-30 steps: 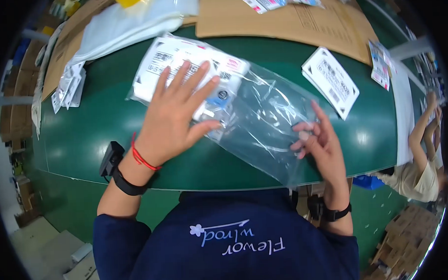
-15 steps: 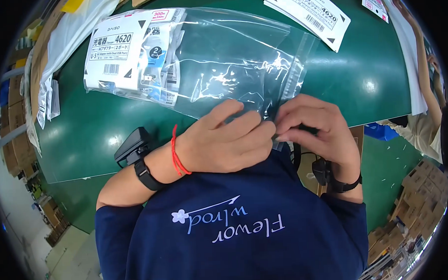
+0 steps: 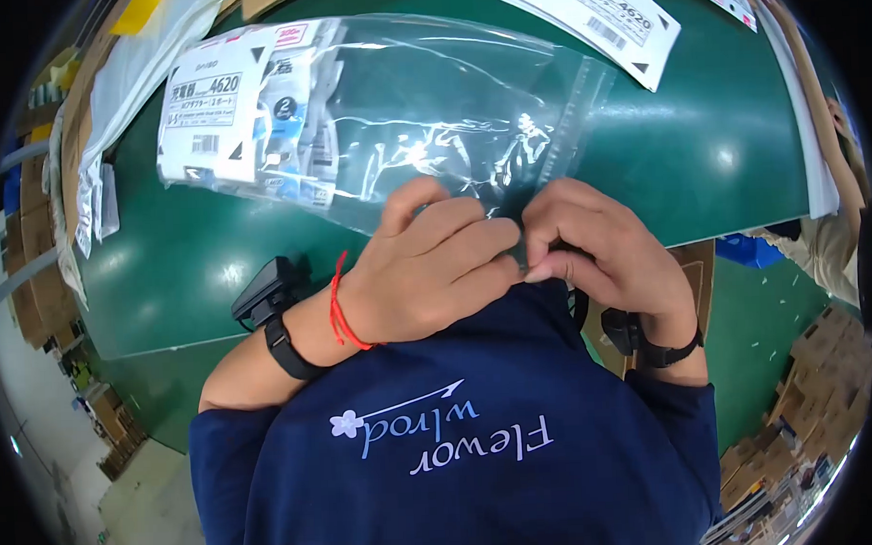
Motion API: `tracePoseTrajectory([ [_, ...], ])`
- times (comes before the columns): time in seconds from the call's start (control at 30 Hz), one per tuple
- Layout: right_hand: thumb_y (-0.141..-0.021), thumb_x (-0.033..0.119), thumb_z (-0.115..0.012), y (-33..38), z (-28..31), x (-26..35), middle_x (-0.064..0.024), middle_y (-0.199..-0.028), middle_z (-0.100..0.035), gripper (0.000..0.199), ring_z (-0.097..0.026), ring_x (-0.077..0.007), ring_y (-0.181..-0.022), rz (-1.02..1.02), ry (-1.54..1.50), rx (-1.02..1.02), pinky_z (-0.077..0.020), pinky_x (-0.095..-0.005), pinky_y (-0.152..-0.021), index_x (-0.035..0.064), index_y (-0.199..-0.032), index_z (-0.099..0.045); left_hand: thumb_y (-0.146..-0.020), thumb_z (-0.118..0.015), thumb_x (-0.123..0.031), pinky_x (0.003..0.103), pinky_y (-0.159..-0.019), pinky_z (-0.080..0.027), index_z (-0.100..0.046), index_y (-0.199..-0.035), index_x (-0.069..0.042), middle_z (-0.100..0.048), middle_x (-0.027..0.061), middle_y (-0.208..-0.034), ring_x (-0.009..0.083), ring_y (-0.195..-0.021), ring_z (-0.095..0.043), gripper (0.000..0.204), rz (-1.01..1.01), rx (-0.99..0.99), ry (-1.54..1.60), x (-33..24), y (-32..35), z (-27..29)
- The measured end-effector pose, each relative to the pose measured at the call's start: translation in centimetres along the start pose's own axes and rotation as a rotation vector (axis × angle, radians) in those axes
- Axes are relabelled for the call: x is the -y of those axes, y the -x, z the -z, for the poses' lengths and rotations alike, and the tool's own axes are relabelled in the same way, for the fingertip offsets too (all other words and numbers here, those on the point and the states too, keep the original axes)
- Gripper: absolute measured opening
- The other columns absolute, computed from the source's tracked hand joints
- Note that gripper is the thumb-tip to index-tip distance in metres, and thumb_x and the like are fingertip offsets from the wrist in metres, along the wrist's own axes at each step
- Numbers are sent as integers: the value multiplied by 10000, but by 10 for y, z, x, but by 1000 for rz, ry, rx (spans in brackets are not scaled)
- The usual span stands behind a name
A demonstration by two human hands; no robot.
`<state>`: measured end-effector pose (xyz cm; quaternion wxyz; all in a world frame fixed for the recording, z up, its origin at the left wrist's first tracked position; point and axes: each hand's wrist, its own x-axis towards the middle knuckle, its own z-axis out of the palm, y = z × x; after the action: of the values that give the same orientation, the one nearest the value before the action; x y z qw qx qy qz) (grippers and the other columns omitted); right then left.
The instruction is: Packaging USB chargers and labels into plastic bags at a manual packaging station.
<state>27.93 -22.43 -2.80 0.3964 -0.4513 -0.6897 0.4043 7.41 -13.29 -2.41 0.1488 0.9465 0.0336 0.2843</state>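
A clear plastic zip bag [image 3: 421, 119] lies on the green table [image 3: 720, 157], with white and blue packaged items and a white label inside its left end [image 3: 248, 116]. My left hand [image 3: 426, 273] and my right hand [image 3: 599, 252] meet at the bag's near edge, close to my chest. Fingers of both hands are closed, pinching the edge of the bag between them. A red string and a black watch sit on my left wrist, and a black watch on my right wrist.
A white printed label sheet [image 3: 600, 17] lies at the far side of the table. White bags and cardboard [image 3: 94, 102] sit at the far left. Another person's arm [image 3: 837, 191] shows at the right. Stacked cardboard boxes [image 3: 806, 423] stand on the floor at the lower right.
My left hand left the packaged items and came to the bag's near edge beside my right hand. The bag has been drawn closer to my body, and both hands now pinch its edge.
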Motion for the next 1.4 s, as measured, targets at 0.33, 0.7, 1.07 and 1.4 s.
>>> tracePoseTrajectory([
  [0.33,-968,84,-438,119,141,-61,-189,-989,-621,218,-605,-158,-783,287,-630,-1595,-499,-228,-627,-107,-1027,-525,-609,-794,-208,345,-754,-375,-623,-766,-144,-574,-1,-898,202,-841,-482,241,-10,32,-33,5,12,15],
  [0.7,-847,154,-536,328,-35,-313,-263,-954,-652,248,-640,-383,-865,-1334,843,-241,-519,-459,-756,-12,-982,-662,-600,-837,-246,376,-750,-369,-623,-848,-138,-577,19,-910,221,-817,-482,345,-1,150,10,2,11,18],
  [1.07,-797,-82,-513,249,112,-182,-177,-944,-632,208,-604,-240,-865,-236,1071,-2045,-489,-338,-823,-95,-992,-586,-657,-799,-197,346,-791,-377,-648,-913,-148,-565,7,-943,196,-870,-499,301,124,28,-257,28,63,48],
  [1.4,-943,195,-528,-65,107,8,-83,-1067,-672,319,-612,-130,-936,-210,219,-442,-441,-255,-812,5,-1196,-570,-633,-730,-111,349,-792,-380,-666,-851,-114,-560,32,-932,203,-887,-516,228,207,-58,-417,35,79,51],
])
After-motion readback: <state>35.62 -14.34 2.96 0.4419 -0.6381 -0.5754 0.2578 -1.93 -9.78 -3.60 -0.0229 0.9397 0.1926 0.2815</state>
